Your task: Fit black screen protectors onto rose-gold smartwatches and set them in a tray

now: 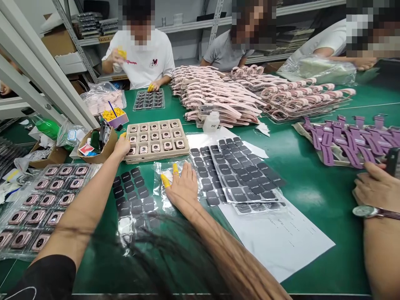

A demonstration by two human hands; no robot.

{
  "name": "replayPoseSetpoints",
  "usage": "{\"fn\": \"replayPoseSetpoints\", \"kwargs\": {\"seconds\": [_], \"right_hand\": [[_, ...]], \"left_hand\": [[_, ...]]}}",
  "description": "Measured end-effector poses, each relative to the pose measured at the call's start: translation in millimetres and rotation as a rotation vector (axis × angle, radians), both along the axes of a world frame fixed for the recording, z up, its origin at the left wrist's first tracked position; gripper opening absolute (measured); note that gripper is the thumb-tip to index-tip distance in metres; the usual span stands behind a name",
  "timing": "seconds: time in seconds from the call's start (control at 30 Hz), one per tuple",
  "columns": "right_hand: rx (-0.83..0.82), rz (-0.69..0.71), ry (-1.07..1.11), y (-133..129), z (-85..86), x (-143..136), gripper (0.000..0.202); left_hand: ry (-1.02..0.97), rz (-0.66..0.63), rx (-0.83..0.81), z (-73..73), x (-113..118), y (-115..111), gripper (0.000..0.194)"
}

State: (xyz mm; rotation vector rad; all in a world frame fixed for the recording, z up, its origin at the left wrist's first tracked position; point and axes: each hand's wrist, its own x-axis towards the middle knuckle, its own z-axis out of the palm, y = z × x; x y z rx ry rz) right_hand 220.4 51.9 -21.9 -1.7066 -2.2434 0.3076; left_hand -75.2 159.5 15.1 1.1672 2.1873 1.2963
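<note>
Tray (158, 156) beige, watch cases (155, 136) pinkish

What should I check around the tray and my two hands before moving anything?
1. Left hand at the tray's left edge: ok.
2. Left fingers' hold beneath the rim: cannot tell.
3. Watch bodies in all fifteen pockets: ok.
4. Right hand clear of the plastic film: not ok, it is spread on it.
5. Dark label sheets squared up: not ok, they overlap unevenly.
6. Other person's hand at far right, away from the tray: ok.
</note>
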Motion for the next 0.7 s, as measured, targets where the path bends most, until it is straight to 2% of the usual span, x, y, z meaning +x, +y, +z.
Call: {"fn": "replayPoseSetpoints", "kwargs": {"seconds": [0.13,0.37,0.53,0.7], "right_hand": [[0.029,0.026,-0.007,0.2,-0.6,0.3,0.07],[-0.013,0.043,0.006,-0.2,8.6,2.7,0.068],[-0.028,0.045,0.013,-0.4,12.2,3.9,0.067],[-0.016,0.058,-0.013,1.1,8.7,2.6,0.067]], "left_hand": [[-0.005,0.08,-0.041,-5.7,9.2,-3.4,0.039],[0.078,0.151,-0.108,0.9,31.2,-6.9,0.027],[0.129,0.185,-0.146,8.5,26.2,-13.7,0.029],[0.179,0.194,-0.148,5.9,22.8,-22.5,0.018]]}}
